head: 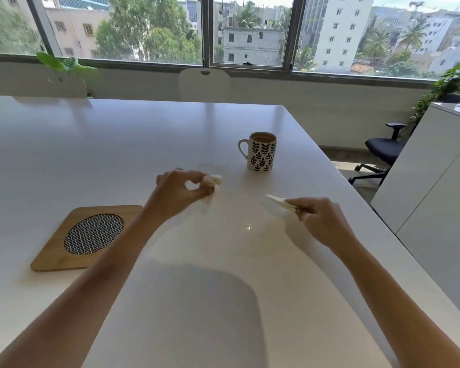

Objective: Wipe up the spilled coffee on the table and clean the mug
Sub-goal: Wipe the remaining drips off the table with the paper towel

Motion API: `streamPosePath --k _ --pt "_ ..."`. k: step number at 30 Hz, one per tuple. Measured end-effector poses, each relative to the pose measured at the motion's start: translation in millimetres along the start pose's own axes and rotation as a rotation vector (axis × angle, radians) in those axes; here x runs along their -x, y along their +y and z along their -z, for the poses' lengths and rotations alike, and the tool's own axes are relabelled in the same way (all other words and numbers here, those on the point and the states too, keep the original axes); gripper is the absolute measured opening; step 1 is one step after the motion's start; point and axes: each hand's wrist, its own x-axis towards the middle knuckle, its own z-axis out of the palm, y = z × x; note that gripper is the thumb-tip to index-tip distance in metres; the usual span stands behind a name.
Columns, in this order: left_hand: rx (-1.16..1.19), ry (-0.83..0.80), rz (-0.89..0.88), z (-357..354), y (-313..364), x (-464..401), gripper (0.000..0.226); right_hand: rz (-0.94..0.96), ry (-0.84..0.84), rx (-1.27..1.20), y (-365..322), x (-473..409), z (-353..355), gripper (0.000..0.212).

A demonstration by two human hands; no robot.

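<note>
A white mug (260,155) with a black leaf pattern stands upright on the white table (117,144), coffee inside it, handle to the left. My left hand (181,192) hovers in front of it and to its left, pinching a crumpled, stained tissue (214,179). My right hand (322,219) is lower right of the mug, fingers closed on a flat white tissue (278,201) that sticks out leftward. A faint wet smear (210,166) and a small shiny drop (248,227) show on the tabletop between and around my hands.
A wooden trivet (88,235) with a woven round inset lies at the left. White chairs (203,85) stand behind the far edge. The table's right edge runs diagonally; beyond it are a black office chair (383,152) and a white cabinet (436,181).
</note>
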Motion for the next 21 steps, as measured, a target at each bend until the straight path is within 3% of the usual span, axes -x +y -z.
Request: streamPosePath --k 2,6,9,14,21 --pt "0.247 0.029 0.079 12 -17 -1 0.012 0.066 -0.033 0.15 -2 6 -4 0.033" --pt "0.629 0.133 0.192 25 -44 5 0.026 0.177 -0.24 0.309 1 10 -10 0.022" --pt "0.696 0.212 0.316 26 -54 8 0.027 0.197 -0.425 0.354 4 0 -10 0.023" --pt "0.776 0.255 0.5 25 -60 10 0.017 0.137 -0.507 0.384 15 -10 -13 0.042" --pt "0.809 0.261 0.485 26 -57 9 0.015 0.22 -0.36 0.375 8 15 -27 0.041"
